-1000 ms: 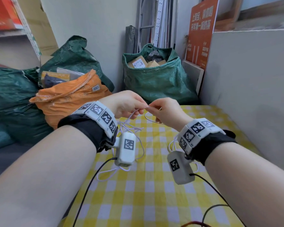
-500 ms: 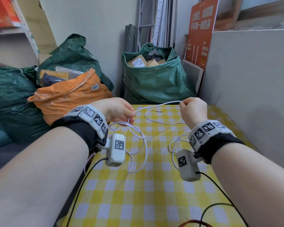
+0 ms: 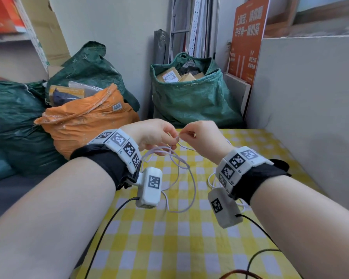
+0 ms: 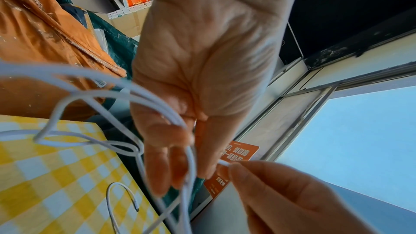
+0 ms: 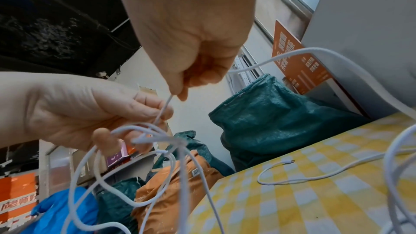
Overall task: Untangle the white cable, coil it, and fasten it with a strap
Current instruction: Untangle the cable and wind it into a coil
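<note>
A yellow-and-white checked tablecloth (image 3: 169, 248) fills the near scene, with a green sack (image 3: 193, 101) of parcels at its far end and an orange sack (image 3: 83, 125) to the left. Above the cloth's far middle, the left hand (image 3: 149, 133) curls around several hanging loops of the white cable (image 3: 181, 178). Just right of it, the right hand (image 3: 206, 137) pinches one cable strand between thumb and forefinger.
</note>
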